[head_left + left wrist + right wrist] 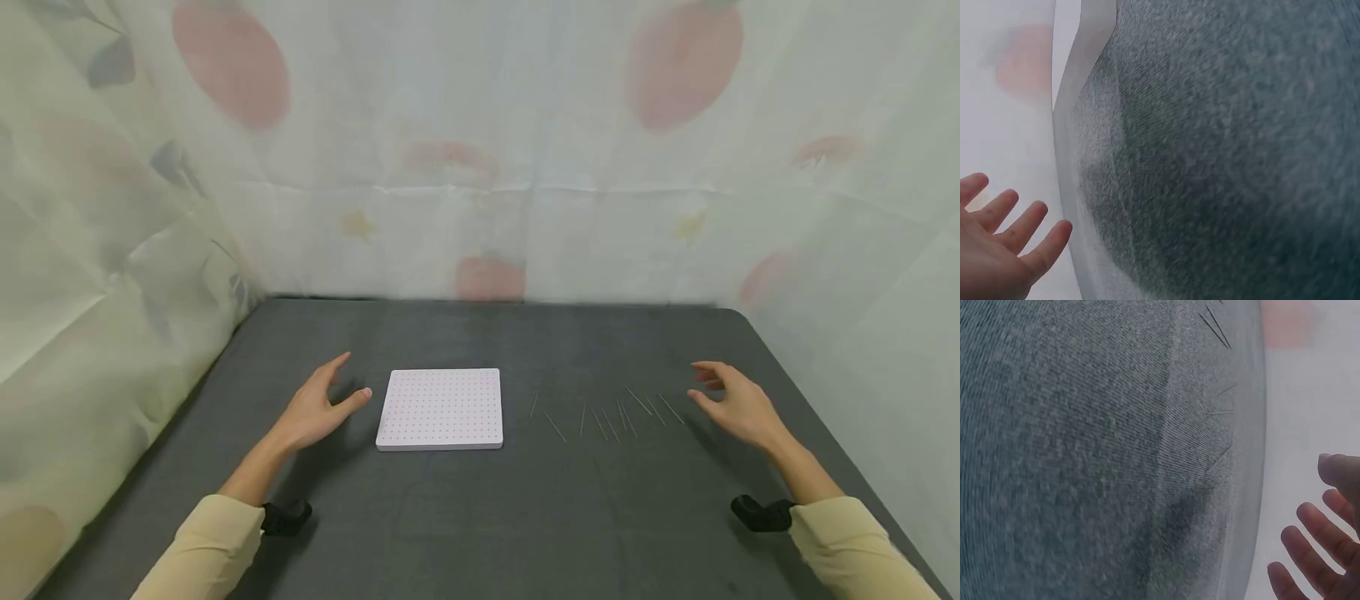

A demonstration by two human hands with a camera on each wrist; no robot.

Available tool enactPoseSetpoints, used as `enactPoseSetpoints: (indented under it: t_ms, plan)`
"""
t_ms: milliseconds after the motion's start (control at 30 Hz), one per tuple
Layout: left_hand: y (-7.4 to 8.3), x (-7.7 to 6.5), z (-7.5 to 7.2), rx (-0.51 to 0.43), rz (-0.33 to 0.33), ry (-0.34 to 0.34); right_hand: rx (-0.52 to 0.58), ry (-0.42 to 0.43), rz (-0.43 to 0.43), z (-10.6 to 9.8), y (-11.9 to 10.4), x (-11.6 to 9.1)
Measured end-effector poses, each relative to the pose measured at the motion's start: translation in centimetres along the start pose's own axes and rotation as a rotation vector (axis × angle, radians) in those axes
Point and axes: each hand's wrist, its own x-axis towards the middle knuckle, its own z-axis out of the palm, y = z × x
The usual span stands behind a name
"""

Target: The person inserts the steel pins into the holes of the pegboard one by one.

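Note:
A white board (442, 408) dotted with rows of small holes lies flat on the dark grey table. Just left of it hovers my left hand (318, 408), fingers spread and relaxed, holding nothing. To the board's right several thin needle-like pins (583, 419) are scattered at varied angles. Beyond their right end my right hand (738, 406) is held above the table, fingers loosely bent, with nothing between them. In the right wrist view some pins (1215, 328) show near the table's far edge, apart from the fingers (1310, 550). The left wrist view shows the left fingers (1025, 225) touching nothing.
The grey table (465, 525) reaches back to a white curtain (570, 242) with fruit prints. Another curtain (97, 333) hangs along the left side. A black wrist strap (285, 518) sits at the left cuff, and a similar strap (761, 513) at the right.

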Motion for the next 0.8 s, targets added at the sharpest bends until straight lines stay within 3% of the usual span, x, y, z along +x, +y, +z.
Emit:
enactPoseSetpoints:
  t_ms: [433, 800]
  plan:
    - [0.1, 0.3, 0.9, -0.082, -0.047, -0.049, 0.069, -0.084, 0.097, 1.1, 0.2, 0.0]
    - [0.2, 0.4, 1.7, -0.268, -0.104, -0.128, 0.087, -0.138, 0.156, 2.0, -0.3, -0.1]
